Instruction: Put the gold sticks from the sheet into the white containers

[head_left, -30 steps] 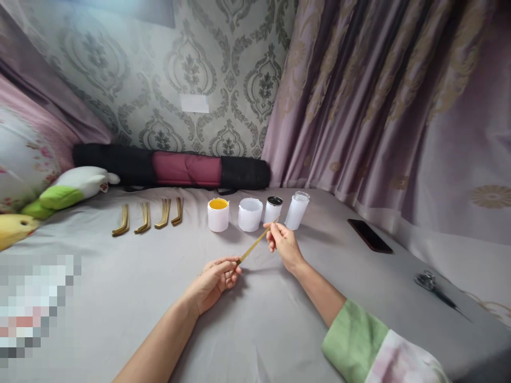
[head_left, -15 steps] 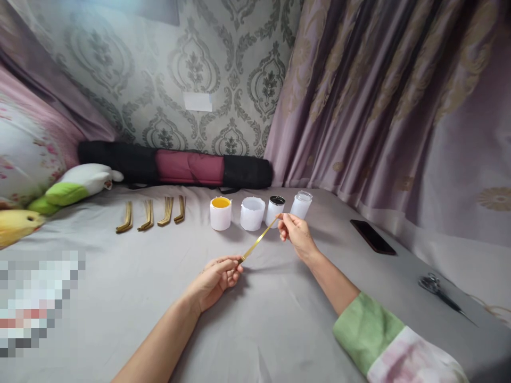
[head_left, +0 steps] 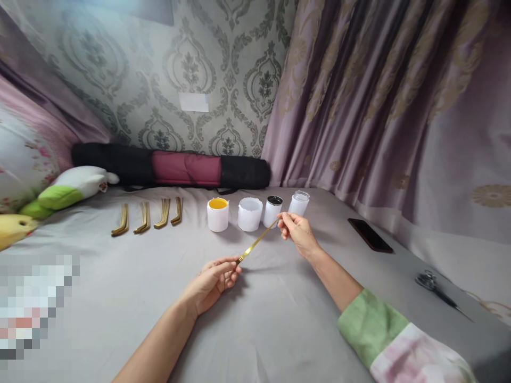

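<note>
A thin, shiny gold strip (head_left: 258,240) is stretched at a slant between my two hands, above the grey sheet. My left hand (head_left: 213,282) pinches its lower, near end, where a darker gold part shows at the fingertips. At the upper, far end, my right hand (head_left: 296,232) grips it between thumb and fingers, in front of the wrapped white containers. Whether the strip is metal or foil I cannot tell. Several bundles of bent gold strips (head_left: 163,214) lie in a row at the back left.
Across the back stand a white tub with yellow inside (head_left: 217,221), a plain white tub (head_left: 249,219), a white can with dark rim (head_left: 272,217) and a wrapped glass jar (head_left: 298,205). A phone (head_left: 370,235) and scissors (head_left: 439,292) lie right. Plush toys (head_left: 67,189) sit left.
The whole view has shifted slightly, so background things sit a little further left. Both hands keep the gold strip in nearly the same pose, and the glint on it has changed.
</note>
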`<state>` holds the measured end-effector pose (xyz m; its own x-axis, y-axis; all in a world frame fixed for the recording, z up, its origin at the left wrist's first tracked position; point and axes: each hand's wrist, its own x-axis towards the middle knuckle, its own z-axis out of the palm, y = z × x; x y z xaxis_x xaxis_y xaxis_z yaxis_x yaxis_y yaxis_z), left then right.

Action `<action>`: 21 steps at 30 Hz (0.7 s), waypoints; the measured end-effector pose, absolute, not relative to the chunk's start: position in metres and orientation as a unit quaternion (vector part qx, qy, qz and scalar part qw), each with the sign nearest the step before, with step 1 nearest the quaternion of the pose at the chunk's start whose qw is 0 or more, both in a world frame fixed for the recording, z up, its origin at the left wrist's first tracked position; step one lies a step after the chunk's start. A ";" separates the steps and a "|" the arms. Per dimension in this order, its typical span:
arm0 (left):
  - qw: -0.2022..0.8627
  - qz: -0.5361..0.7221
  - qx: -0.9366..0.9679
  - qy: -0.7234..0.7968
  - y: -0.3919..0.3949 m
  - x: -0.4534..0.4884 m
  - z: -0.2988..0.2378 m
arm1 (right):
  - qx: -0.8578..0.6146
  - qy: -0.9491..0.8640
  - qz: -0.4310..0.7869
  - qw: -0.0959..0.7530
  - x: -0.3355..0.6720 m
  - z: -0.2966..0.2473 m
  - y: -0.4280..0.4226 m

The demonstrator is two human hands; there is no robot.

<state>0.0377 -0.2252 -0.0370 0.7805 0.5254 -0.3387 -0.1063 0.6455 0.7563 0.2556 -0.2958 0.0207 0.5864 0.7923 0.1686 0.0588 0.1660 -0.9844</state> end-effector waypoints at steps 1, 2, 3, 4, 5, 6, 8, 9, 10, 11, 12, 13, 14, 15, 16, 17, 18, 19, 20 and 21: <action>0.863 0.183 0.380 0.279 -0.226 0.038 -0.036 | -0.586 -0.363 0.273 0.671 0.256 0.020 -0.296; 0.862 0.183 0.380 0.280 -0.226 0.038 -0.036 | -0.587 -0.363 0.273 0.670 0.257 0.020 -0.296; 0.862 0.183 0.381 0.281 -0.226 0.038 -0.035 | -0.589 -0.362 0.274 0.669 0.257 0.020 -0.297; 0.861 0.182 0.382 0.282 -0.226 0.038 -0.034 | -0.590 -0.361 0.273 0.668 0.258 0.019 -0.297; 0.860 0.181 0.383 0.284 -0.226 0.038 -0.034 | -0.592 -0.361 0.273 0.667 0.258 0.019 -0.297; 0.859 0.181 0.384 0.285 -0.227 0.038 -0.033 | -0.592 -0.361 0.274 0.667 0.259 0.019 -0.297; 0.858 0.178 0.387 0.288 -0.226 0.038 -0.034 | -0.590 -0.360 0.276 0.668 0.258 0.019 -0.297; 0.857 0.177 0.388 0.290 -0.226 0.038 -0.034 | -0.589 -0.358 0.277 0.670 0.258 0.019 -0.297; 0.856 0.177 0.390 0.291 -0.226 0.037 -0.034 | -0.589 -0.355 0.279 0.670 0.258 0.019 -0.297; 0.855 0.176 0.392 0.291 -0.226 0.037 -0.035 | -0.589 -0.353 0.280 0.671 0.258 0.019 -0.297; 0.855 0.175 0.393 0.291 -0.226 0.037 -0.036 | -0.590 -0.350 0.280 0.671 0.257 0.019 -0.297; 0.855 0.174 0.394 0.291 -0.226 0.037 -0.036 | -0.591 -0.348 0.279 0.672 0.257 0.019 -0.298; 0.854 0.173 0.395 0.290 -0.226 0.037 -0.036 | -0.592 -0.347 0.279 0.672 0.257 0.018 -0.298; 0.854 0.174 0.395 0.290 -0.226 0.037 -0.036 | -0.591 -0.347 0.279 0.673 0.257 0.018 -0.298; 0.854 0.175 0.395 0.291 -0.226 0.038 -0.035 | -0.591 -0.347 0.277 0.674 0.258 0.018 -0.298; 0.853 0.176 0.395 0.293 -0.227 0.038 -0.035 | -0.589 -0.348 0.274 0.676 0.258 0.018 -0.298; 0.852 0.179 0.394 0.294 -0.227 0.038 -0.034 | -0.588 -0.348 0.270 0.678 0.259 0.018 -0.298; 0.852 0.181 0.393 0.295 -0.227 0.038 -0.033 | -0.587 -0.348 0.266 0.680 0.260 0.018 -0.298; 0.853 0.181 0.391 0.295 -0.228 0.039 -0.032 | -0.587 -0.346 0.262 0.684 0.262 0.018 -0.298; 0.854 0.181 0.388 0.296 -0.228 0.039 -0.031 | -0.586 -0.344 0.257 0.687 0.263 0.019 -0.299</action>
